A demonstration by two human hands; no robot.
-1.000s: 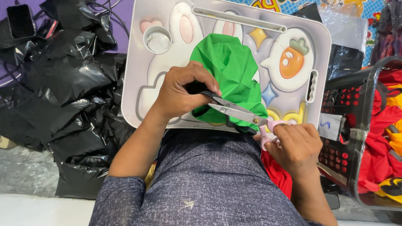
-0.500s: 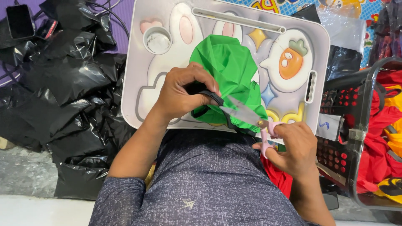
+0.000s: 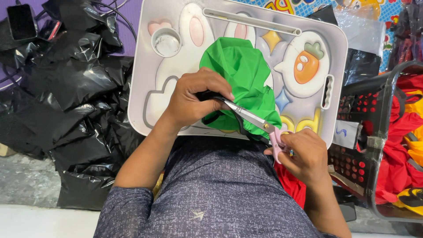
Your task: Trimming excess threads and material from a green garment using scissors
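Green cloth [image 3: 240, 72]: bunched on a lap tray [image 3: 335, 48], spilling over its near edge toward the lap. Soft, light, limp; likely to slide and crumple under a blade unless kept taut. Long axis roughly from the tray's middle down to the near edge. Best held close beside the cut line, at the hem.

Black strap [image 3: 240, 125]: thin, pliable, trailing from the cloth's lower edge; pinched at one end.

Scissors [image 3: 253, 120]: rigid metal, pink handles, light. Long axis diagonal, tips to upper left, handles to lower right. Blades nearly together, lying over the cloth's lower fold. Held properly only by the handle loops.

Left hand [image 3: 194, 99]: curled closed, fingers pinching cloth and the strap end against the tray, just beside the blade tips.

Right hand [image 3: 304, 154]: closed around the scissor handles, below the tray's near right corner.

Surroundings: black plastic sheeting [image 3: 66, 101] at left; phone [image 3: 21, 21] at upper left; basket [image 3: 387, 132] with red and yellow cloth at right.
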